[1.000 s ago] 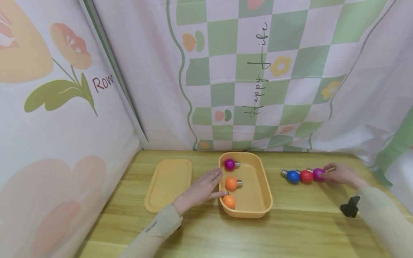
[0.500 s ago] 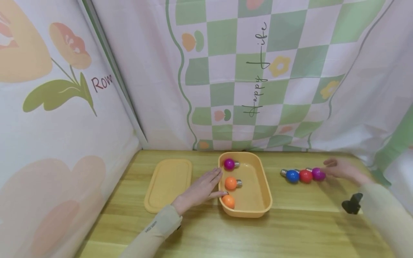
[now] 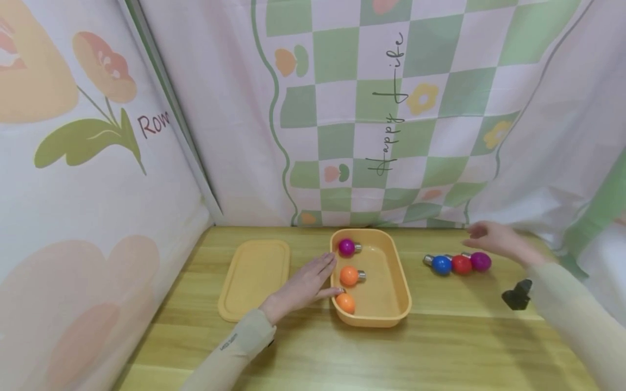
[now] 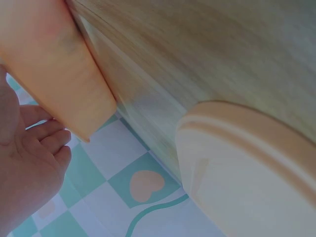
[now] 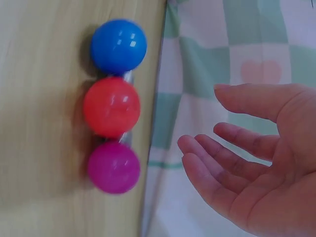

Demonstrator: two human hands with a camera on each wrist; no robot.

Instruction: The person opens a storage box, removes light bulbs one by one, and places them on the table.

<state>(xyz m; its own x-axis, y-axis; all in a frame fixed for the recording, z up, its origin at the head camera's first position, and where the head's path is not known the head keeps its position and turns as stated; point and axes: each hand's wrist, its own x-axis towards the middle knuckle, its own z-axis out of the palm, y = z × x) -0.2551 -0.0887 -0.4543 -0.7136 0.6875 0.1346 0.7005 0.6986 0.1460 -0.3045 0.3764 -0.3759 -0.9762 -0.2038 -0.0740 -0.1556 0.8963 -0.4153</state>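
Note:
My left hand (image 3: 304,285) rests with straight fingers against the left rim of the yellow plastic box (image 3: 403,293). Inside the box, along its left side, lie a purple bulb (image 3: 346,247) and two orange bulbs, one in the middle (image 3: 349,276) and one nearest me (image 3: 345,303). My right hand (image 3: 499,239) hovers with loose fingers and nothing in them, just behind a row of bulbs on the table. That row runs blue bulb (image 3: 442,265), red bulb (image 3: 462,264), purple bulb (image 3: 481,262), side by side. The right wrist view shows the right hand (image 5: 252,158) apart from them.
A yellow lid (image 3: 256,279) lies flat on the wooden table (image 3: 391,358), left of the box. Behind the table hangs a checkered curtain (image 3: 337,103), and a printed cloth wall (image 3: 98,217) stands on the left.
My right hand has let go of the purple bulb at the row's right end, then lifted and moved back and left. The left hand stays at the box.

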